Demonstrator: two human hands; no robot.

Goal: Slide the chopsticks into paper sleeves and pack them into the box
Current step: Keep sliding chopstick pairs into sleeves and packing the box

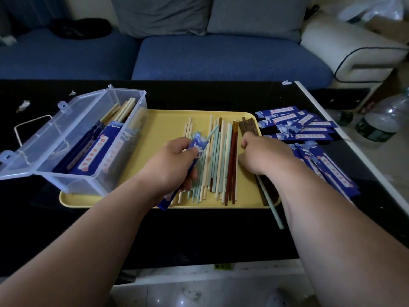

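Observation:
My left hand (174, 160) grips a blue paper sleeve (194, 149) over the yellow tray (159, 122); a light green chopstick (213, 131) pokes out of the sleeve's top. My right hand (263, 154) rests on the tray's right side, fingers curled on a light green chopstick (273, 209) that runs back past the tray's front edge. Several loose chopsticks (221, 160), cream, green, red and brown, lie across the tray. The clear plastic box (73, 140) stands open on the tray's left end, with sleeved chopsticks inside.
Several empty blue sleeves (307, 127) are scattered on the black table right of the tray. The box's lid (44, 129) hangs open to the left. Plastic bottles (382, 120) stand on the floor at far right. A blue sofa (199, 56) lies behind the table.

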